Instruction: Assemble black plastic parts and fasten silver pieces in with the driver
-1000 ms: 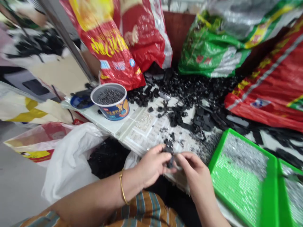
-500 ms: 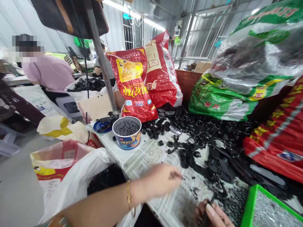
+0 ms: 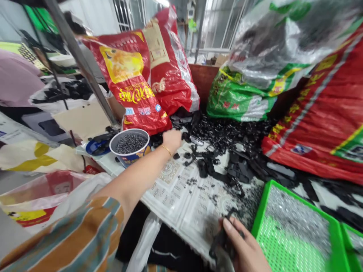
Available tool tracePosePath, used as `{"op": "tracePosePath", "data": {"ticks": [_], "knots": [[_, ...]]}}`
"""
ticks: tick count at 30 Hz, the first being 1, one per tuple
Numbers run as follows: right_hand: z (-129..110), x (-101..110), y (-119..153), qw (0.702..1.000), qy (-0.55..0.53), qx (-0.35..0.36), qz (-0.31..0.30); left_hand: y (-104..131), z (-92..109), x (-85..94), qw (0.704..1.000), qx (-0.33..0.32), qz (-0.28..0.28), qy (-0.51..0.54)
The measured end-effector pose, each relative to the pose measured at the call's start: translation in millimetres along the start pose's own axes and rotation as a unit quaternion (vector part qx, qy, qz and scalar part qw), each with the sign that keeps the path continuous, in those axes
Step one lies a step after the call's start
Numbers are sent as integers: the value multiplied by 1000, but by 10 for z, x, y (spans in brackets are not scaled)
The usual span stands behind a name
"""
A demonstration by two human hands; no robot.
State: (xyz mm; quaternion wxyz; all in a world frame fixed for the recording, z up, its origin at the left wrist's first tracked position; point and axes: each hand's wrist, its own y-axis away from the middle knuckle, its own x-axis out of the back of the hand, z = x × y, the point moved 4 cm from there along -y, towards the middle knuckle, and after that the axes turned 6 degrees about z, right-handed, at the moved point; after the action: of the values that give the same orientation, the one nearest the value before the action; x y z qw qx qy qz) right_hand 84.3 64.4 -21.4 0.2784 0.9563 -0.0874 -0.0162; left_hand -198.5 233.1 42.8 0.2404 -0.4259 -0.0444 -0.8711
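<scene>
My left hand (image 3: 172, 139) reaches over the table to the black parts in front of the red bag (image 3: 133, 81); its fingers point away and are hidden behind the back of the hand. Just left of it stands a round tub (image 3: 129, 145) full of small black pieces. At the lower right, my right hand (image 3: 241, 238) pinches a dark, slim black part (image 3: 224, 240) between thumb and fingers, over the table's near edge. Several loose black parts (image 3: 210, 166) lie on the patterned tablecloth (image 3: 181, 189) between the hands.
Right of my right hand is a green tray (image 3: 295, 226) of small clear pieces. A green bag (image 3: 241, 98) and a large red bag (image 3: 320, 113) stand behind. A metal pole (image 3: 82, 64) rises at the left, by a blue dish (image 3: 98, 147). A person in pink (image 3: 17, 77) is far left.
My left hand has moved forward to the black parts beside the tub. The camera view has shifted right and down, bringing more of the green tray into view. My right hand still holds a black part.
</scene>
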Motion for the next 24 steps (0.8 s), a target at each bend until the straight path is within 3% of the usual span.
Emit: {"op": "tracePosePath", "data": {"ticks": [4,8,10,12,15,18,20,24], "knots": [[-42,-53,65,993,-98,-36,-50,190,16,74,998,11,-14,68],[-59,-96,76,986,-124,-73,-84,799,32,-152,972,64,-136,179],[-70,-98,81,986,-123,-76,-86,1246,35,-334,876,169,-260,368],[-85,-105,89,988,-108,-63,-93,1623,34,-428,808,231,-301,450],[-100,-126,100,991,-66,-25,-114,1986,46,-476,749,274,-317,513],[-80,-149,105,991,-32,-4,-133,2163,71,-472,702,299,-331,555],[-61,-156,106,990,-13,5,-139,2222,82,-461,691,300,-341,562],[-79,-141,105,991,9,46,-127,2270,71,-443,736,271,-322,530]]}}
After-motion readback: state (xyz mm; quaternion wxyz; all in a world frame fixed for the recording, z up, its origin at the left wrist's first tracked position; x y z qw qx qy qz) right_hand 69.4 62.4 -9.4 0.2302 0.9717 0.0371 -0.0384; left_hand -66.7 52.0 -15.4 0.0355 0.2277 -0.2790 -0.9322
